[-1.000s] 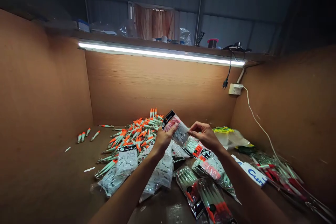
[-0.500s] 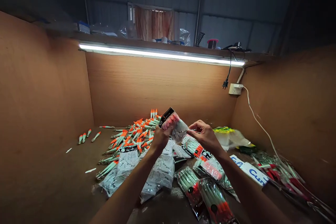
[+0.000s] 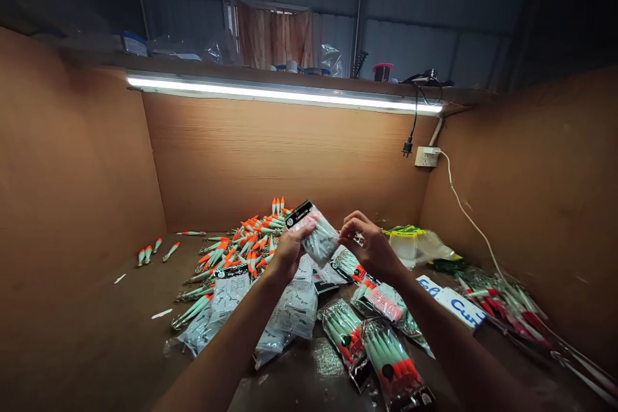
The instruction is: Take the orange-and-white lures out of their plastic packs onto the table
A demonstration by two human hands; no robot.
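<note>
Both hands hold up a small clear plastic bag (image 3: pixel 313 232) with a black header, above the middle of the table. My left hand (image 3: pixel 286 253) grips its left side with fingers closed. My right hand (image 3: pixel 367 244) pinches its right end. Behind them lies a heap of loose orange and pale-green lures (image 3: pixel 244 246). Filled packets of lures (image 3: pixel 386 360) lie below my right forearm. Empty printed bags (image 3: pixel 232 296) lie below my left forearm.
Brown board walls enclose the dark table (image 3: pixel 96 335) on three sides. A strip light (image 3: pixel 280 95) runs along the back wall. A socket (image 3: pixel 425 156) with a white cable hangs at the right. Three loose lures (image 3: pixel 154 251) lie at the far left; more packets (image 3: pixel 506 309) at the right.
The bag has tilted and dropped slightly in my hands, and my right hand has closed in on its end. The camera has shifted a little to the right and down.
</note>
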